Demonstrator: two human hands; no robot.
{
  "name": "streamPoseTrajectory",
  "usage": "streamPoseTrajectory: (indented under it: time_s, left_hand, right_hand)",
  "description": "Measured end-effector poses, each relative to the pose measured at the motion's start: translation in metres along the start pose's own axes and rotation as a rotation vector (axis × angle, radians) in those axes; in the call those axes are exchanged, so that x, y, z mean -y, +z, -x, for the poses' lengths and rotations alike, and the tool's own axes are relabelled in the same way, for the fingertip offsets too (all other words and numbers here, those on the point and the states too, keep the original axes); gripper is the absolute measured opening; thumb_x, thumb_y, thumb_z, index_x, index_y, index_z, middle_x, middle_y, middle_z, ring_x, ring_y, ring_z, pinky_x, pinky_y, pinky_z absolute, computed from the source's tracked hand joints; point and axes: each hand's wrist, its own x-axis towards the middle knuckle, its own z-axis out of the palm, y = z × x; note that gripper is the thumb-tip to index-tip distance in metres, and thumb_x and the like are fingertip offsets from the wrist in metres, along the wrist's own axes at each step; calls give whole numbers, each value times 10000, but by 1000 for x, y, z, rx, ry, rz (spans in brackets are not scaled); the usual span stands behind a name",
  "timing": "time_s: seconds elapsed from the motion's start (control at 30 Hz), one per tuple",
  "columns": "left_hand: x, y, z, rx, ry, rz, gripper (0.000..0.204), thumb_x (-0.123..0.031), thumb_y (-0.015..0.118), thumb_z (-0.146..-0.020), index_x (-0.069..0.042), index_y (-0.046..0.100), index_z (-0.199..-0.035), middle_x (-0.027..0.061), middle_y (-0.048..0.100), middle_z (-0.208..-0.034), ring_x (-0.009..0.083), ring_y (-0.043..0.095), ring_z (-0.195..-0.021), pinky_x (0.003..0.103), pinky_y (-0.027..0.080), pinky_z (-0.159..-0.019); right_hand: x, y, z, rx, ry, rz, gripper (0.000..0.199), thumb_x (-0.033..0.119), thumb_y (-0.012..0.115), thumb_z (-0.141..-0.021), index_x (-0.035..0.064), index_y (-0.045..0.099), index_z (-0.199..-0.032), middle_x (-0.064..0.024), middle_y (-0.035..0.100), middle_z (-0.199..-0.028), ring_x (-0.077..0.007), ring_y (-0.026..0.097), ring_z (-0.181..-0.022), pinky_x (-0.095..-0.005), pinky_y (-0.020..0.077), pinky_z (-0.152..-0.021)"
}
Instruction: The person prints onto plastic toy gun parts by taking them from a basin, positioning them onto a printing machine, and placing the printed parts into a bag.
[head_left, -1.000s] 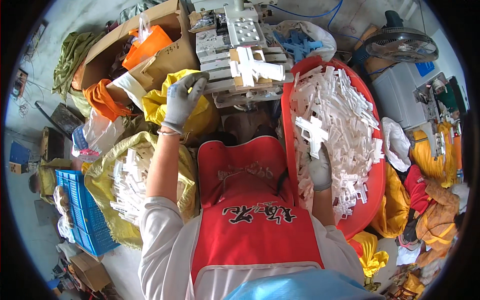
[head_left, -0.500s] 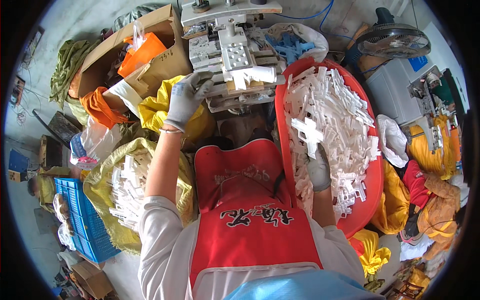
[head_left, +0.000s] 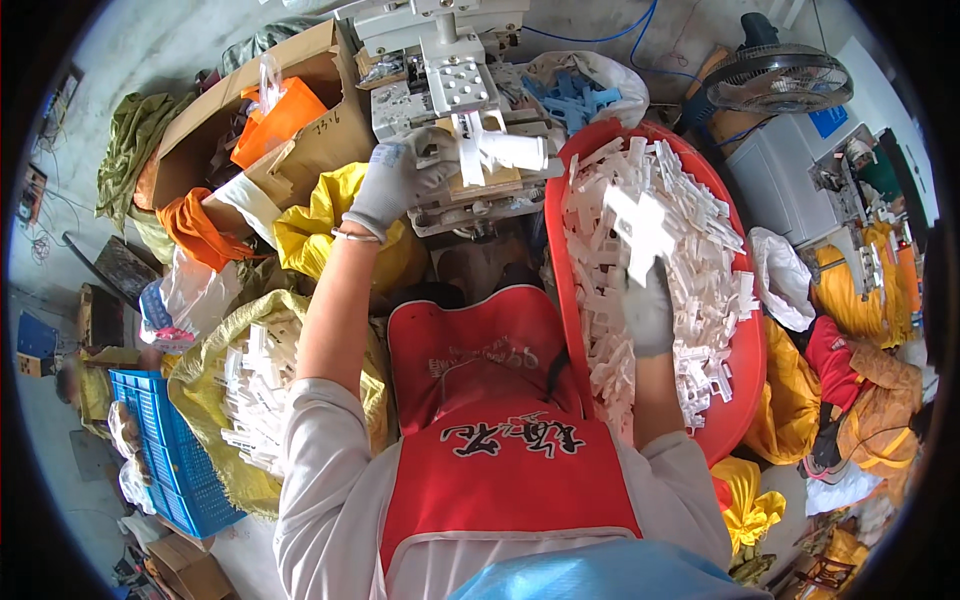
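Observation:
My right hand point(head_left: 649, 312), in a grey-white glove, grips a white plastic toy gun piece point(head_left: 640, 226) by its lower end, above the heap in the red tub. Another toy gun piece point(head_left: 512, 152) of the same sort, with a dark mark on it, lies on the fixture of a grey metal machine point(head_left: 465, 88). My gloved left hand point(head_left: 408, 178) is at that machine, just left of this piece. Its thumb and fingers look apart around a gap, the tips close to the piece's edge; whether they touch it I cannot tell.
The red tub point(head_left: 740, 408) full of white pieces stands at my right. To my left are a yellow woven sack point(head_left: 205, 372) of similar pieces, a blue crate point(head_left: 185, 455) and a cardboard box point(head_left: 335, 85). A fan point(head_left: 785, 78) stands far right, beyond a bag of blue pieces point(head_left: 575, 97).
My left hand has moved right, closer to the piece on the machine. That piece now shows more fully below the machine's head. My right hand has risen slightly with its piece.

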Motion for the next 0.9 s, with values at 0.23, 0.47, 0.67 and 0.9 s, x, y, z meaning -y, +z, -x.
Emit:
streamPoseTrajectory:
  time_s: [0.23, 0.47, 0.67, 0.9]
  left_hand:
    - [3, -29, 61, -302, -133, -12, 313, -136, 745, -781, -33, 652, -1062, 104, 702, -983, 181, 682, -885, 293, 523, -791]
    - [-7, -61, 190, -427, -544, 85, 306, -100, 727, -802, -34, 651, -1091, 107, 699, -988, 179, 683, -871, 292, 525, -791]
    - [-44, -71, 233, -389, -603, -278, 367, -123, 735, -780, -47, 642, -1127, 112, 688, -1031, 179, 666, -909, 294, 517, -814]
    - [-44, -63, 271, -579, -601, -53, 328, -54, 728, -771, -47, 655, -1091, 92, 684, -1027, 182, 667, -903, 288, 515, -834]
  right_hand:
    - [13, 106, -69, 381, -424, 1022, 387, 70, 502, -939, 7, 486, -1321, -80, 530, -1281, -176, 492, -1197, -285, 357, -1031]
    - [-13, 170, -122, 828, -833, 1393, 442, 1, 564, -844, 80, 539, -1278, -138, 555, -1259, -323, 538, -1143, -366, 430, -984]
    - [-9, 167, -141, 954, -1096, 1792, 409, 59, 477, -879, 96, 553, -1280, -159, 552, -1258, -352, 515, -1143, -410, 399, -1006]
    - [-1, 178, -135, 1062, -860, 1640, 435, 14, 496, -874, 70, 534, -1303, -144, 539, -1272, -322, 496, -1197, -370, 378, -1029]
